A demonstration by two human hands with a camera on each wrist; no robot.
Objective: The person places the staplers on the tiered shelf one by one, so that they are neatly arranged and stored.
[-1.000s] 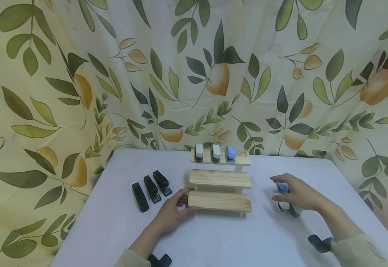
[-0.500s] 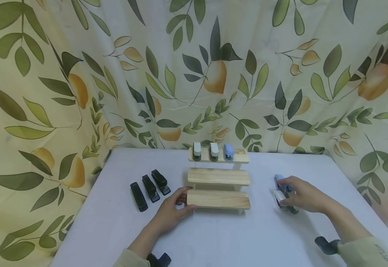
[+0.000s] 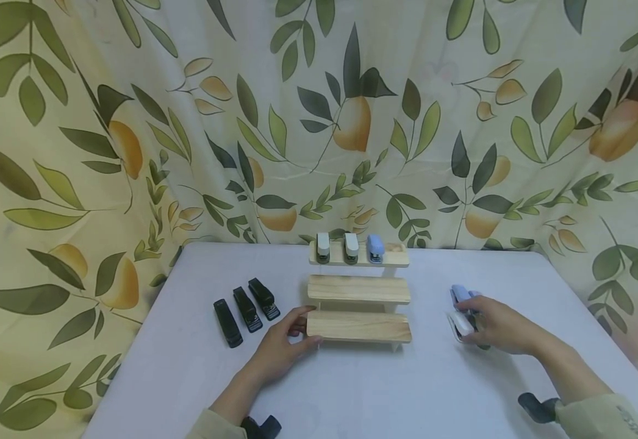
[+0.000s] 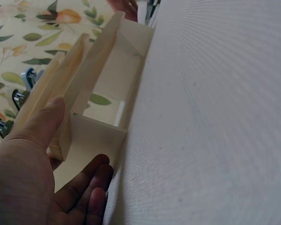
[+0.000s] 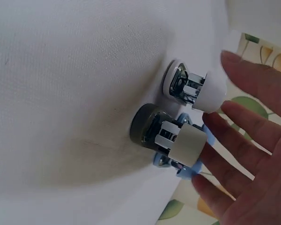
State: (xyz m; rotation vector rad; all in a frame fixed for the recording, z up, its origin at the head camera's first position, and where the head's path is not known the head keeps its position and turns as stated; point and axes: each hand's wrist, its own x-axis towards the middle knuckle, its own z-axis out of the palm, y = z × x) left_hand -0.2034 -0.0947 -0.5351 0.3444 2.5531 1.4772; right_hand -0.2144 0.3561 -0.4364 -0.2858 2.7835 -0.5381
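Left hand (image 3: 284,341): you pinch the wooden stand (image 3: 358,327) at its left end; press lightly. Right hand (image 3: 508,326): fingers extended at white stapler (image 5: 210,93), dark-based stapler (image 5: 187,146), blue stapler (image 3: 458,292), clustered right of the stand; none visibly gripped. For sureness, close squarely on one.

Looking forward and down across the table (image 3: 396,390) from the head; peering closely along the rack (image 4: 92,72) from left wrist, at staplers (image 5: 188,144) from right; sharing both with the head view
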